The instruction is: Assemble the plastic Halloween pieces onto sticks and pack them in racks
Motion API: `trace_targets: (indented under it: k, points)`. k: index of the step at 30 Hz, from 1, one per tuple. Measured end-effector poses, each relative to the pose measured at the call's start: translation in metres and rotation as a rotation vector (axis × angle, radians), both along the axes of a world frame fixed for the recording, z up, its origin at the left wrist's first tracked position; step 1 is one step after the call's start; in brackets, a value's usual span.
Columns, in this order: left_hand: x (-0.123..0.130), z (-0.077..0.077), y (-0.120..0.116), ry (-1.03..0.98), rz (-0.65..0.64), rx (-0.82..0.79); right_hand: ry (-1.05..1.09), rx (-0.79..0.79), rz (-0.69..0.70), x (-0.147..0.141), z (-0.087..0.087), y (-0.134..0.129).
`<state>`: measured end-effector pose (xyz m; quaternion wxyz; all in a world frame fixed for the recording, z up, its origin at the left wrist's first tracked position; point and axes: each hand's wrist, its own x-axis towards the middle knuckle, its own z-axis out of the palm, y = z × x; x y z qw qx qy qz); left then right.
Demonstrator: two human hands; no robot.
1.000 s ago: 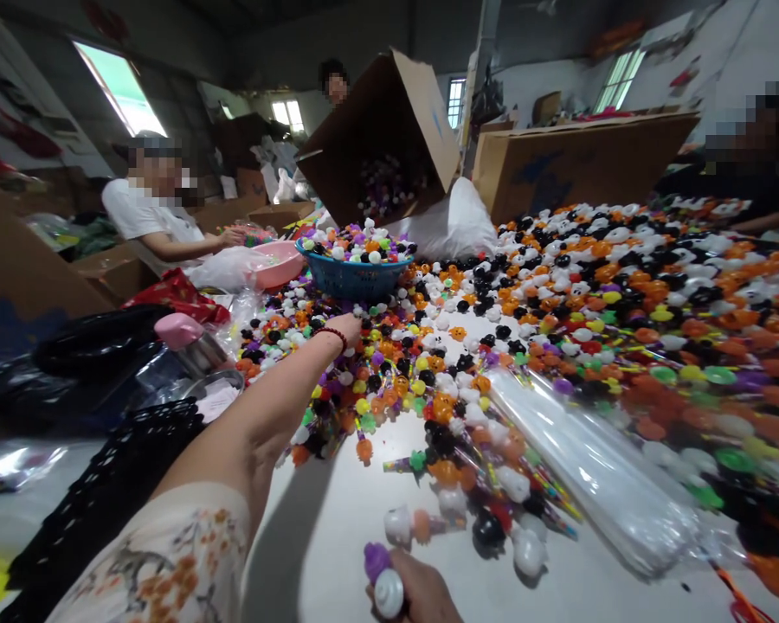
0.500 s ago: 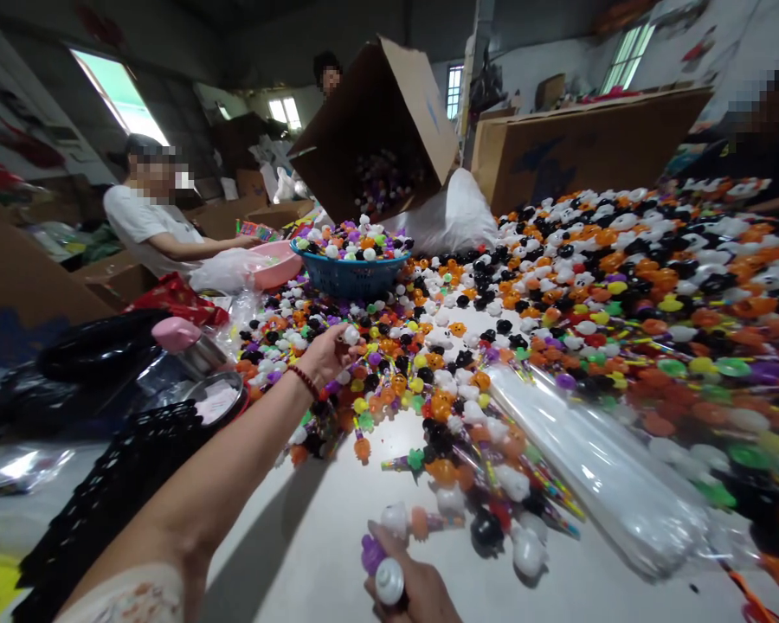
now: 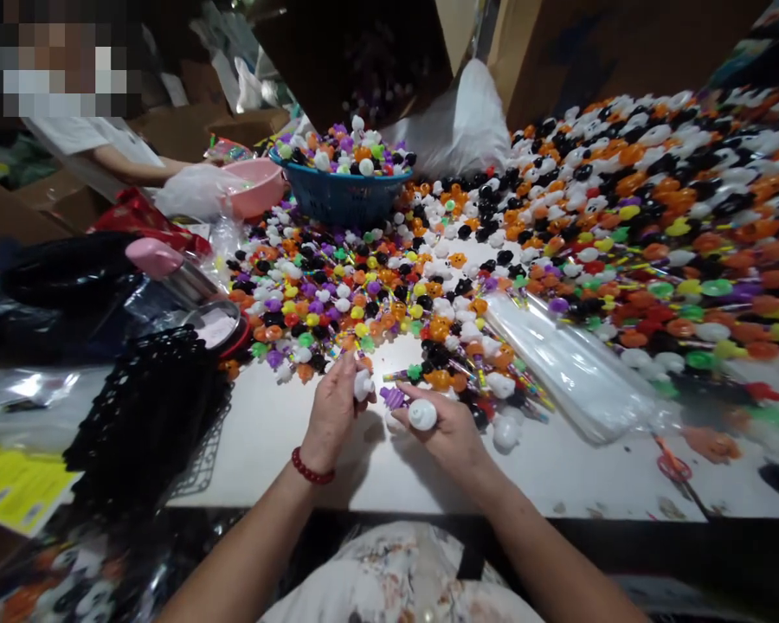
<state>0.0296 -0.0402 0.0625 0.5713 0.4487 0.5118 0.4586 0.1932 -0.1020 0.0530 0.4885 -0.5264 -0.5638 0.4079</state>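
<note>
My left hand (image 3: 334,407), with a red bead bracelet at its wrist, is closed on a small white figure topper (image 3: 363,385); whatever part lies inside the fingers is hidden. Close beside it, my right hand (image 3: 458,437) grips a purple topper (image 3: 393,397) and a round white topper (image 3: 422,414). Any sticks below these two are hidden by the hand. Both hands are over the front of the white table (image 3: 260,441), a small gap apart. Just beyond them lies a heap of figure-topped striped sticks (image 3: 441,355) in orange, black, white, green and purple.
A blue basket (image 3: 344,195) full of toppers stands at the back. Clear plastic bags (image 3: 571,372) and orange scissors (image 3: 673,463) lie to the right. A pink-lidded flask (image 3: 175,264) and black netting (image 3: 136,415) are on the left. Another person's arm (image 3: 133,166) reaches toward a pink basin (image 3: 256,186).
My left hand has drawn back from the pile toward me with the white topper. My right hand now sits close beside it, still holding the purple and white toppers. The view has tilted down.
</note>
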Motion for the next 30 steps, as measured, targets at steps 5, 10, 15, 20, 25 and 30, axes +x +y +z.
trace_targets:
  k: [5,10,15,20,25,30]
  points:
    - [0.005,0.000,-0.010,0.017,-0.043,0.006,-0.083,0.046,0.017,0.003,0.004,-0.006]
    - [0.003,0.001,-0.014,0.074,-0.122,0.048,-0.083,0.044,0.098,0.004,0.013,-0.012]
    - [0.000,0.005,-0.020,0.104,-0.196,-0.004,-0.152,0.062,0.180,0.006,0.021,-0.013]
    - [0.004,0.005,-0.034,0.300,-0.063,0.144,-0.238,0.112,0.135,0.000,0.022,-0.015]
    - [0.013,-0.009,-0.051,0.257,0.043,0.023,-0.346,0.194,0.106,-0.018,0.009,-0.024]
    - [0.017,-0.025,-0.054,0.166,-0.003,-0.062,-0.448,0.179,0.121,-0.020,-0.004,-0.024]
